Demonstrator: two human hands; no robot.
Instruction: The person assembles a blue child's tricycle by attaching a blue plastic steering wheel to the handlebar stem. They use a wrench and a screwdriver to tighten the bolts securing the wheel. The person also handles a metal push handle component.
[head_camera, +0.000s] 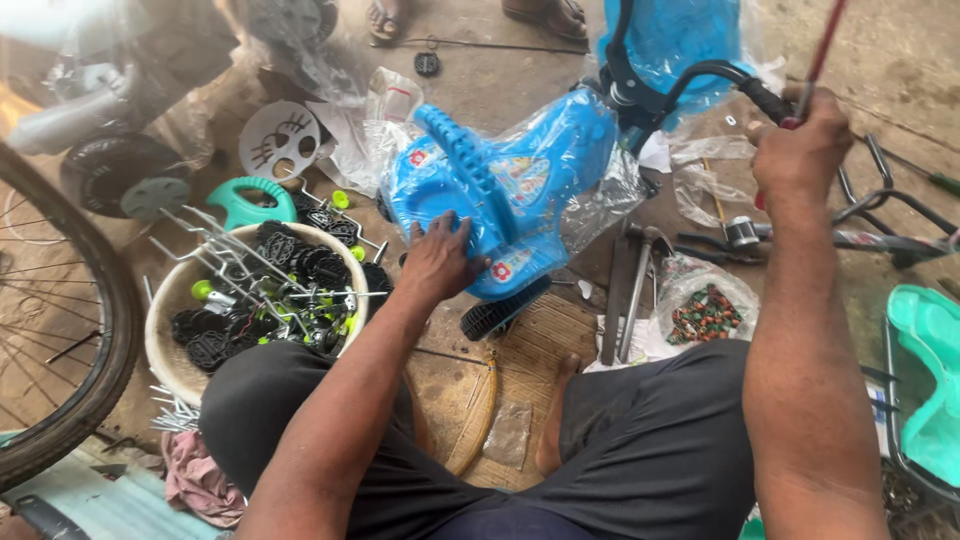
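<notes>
Fingers of the left hand lay spread flat on the blue toy tricycle, which sat plastic-wrapped on the floor at centre. The right hand, far right, was closed around a red-handled tool; its tip was cut off by the frame's top edge

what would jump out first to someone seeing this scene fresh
The bright blue plastic tricycle body, partly wrapped in clear film, fills the centre, with the left hand flat on its seat. At the upper right, the right hand grips a red-handled tool beside the black handlebar. To the left, a round basket brims with black pedals and metal rods, next to a big bicycle wheel.
</notes>
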